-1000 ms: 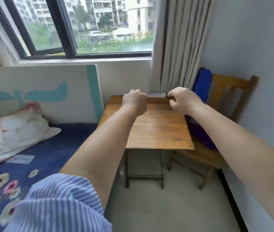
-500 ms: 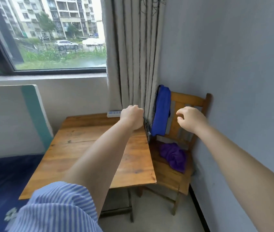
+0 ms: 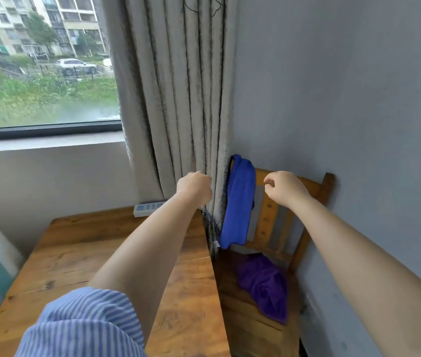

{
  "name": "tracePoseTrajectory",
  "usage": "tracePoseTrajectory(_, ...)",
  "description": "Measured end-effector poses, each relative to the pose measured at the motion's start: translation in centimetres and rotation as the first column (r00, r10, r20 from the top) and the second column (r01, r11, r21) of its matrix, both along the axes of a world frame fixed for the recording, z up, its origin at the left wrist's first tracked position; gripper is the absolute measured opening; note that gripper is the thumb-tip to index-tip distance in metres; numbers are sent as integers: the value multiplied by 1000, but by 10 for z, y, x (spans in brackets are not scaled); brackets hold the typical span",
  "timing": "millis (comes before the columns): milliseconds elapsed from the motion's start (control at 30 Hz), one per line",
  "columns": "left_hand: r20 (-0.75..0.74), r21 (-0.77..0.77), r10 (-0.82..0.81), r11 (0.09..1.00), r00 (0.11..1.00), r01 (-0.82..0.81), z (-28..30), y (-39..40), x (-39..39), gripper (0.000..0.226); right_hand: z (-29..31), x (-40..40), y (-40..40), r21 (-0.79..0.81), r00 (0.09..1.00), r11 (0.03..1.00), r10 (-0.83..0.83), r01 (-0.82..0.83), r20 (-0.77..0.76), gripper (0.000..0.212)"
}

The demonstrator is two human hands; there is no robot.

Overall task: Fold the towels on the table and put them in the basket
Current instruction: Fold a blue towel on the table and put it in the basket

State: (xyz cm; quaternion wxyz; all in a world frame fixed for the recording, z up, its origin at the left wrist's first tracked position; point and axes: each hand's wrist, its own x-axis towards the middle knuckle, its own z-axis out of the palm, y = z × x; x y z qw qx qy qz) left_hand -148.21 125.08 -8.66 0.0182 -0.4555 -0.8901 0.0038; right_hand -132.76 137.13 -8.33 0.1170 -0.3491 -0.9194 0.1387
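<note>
At nine o'clock in the view, a window point(image 3: 42, 60) shows grass, a fence and a parked car outside, with a pale sill beneath it. Below that, running from about seven o'clock toward the centre, stands a wooden table point(image 3: 80, 253); a white power strip point(image 3: 147, 208) lies at its far edge, against the wall. At six to seven o'clock a blue-and-white striped sleeve point(image 3: 83, 328) covers the upper part of the left arm, which reaches forward over the tabletop. The left hand point(image 3: 195, 188) hangs in the air above the table's far right corner, its fingers curled into a fist with nothing in them, just in front of the grey curtain point(image 3: 178, 99) that falls from twelve o'clock down to the table's edge. A bundle of dark cords point(image 3: 210, 228) runs down between the table and the curtain's hem.

Just right of centre, a blue towel point(image 3: 239, 202) is draped over the left end of the backrest of a wooden chair point(image 3: 268, 220), hanging down to the seat. At about four o'clock from it, a purple towel point(image 3: 266, 284) lies crumpled on the chair seat, close to the wall. The right hand point(image 3: 285, 188) hovers in front of the backrest, just right of the blue towel and apart from it, fingers loosely curled and holding nothing. A plain grey wall point(image 3: 359, 99) fills the view from one to four o'clock.
</note>
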Motion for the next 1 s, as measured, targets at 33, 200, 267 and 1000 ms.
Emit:
tracePoseTrajectory(33,15,0,-8,1000,1000,8,-6,10,-4,29,-4,-6,9,-29,1000,1000,-3,3,-11,34)
tracePoseTrajectory(200,116,-4,4,1000,993,-3,-36,74,-28,30,-23,-47,73,-102,999,994,-30,28,-15,29)
tracePoseTrajectory(267,159,8,36,999,987,-38,-47,105,-39,31,-36,-69,108,-133,1000,991,-20,17,-20,28)
tracePoseTrajectory(1000,464,417,131,841,876,-346,-113,259,-104,32,-153,-165,220,23,932,999,33,-26,-362,17)
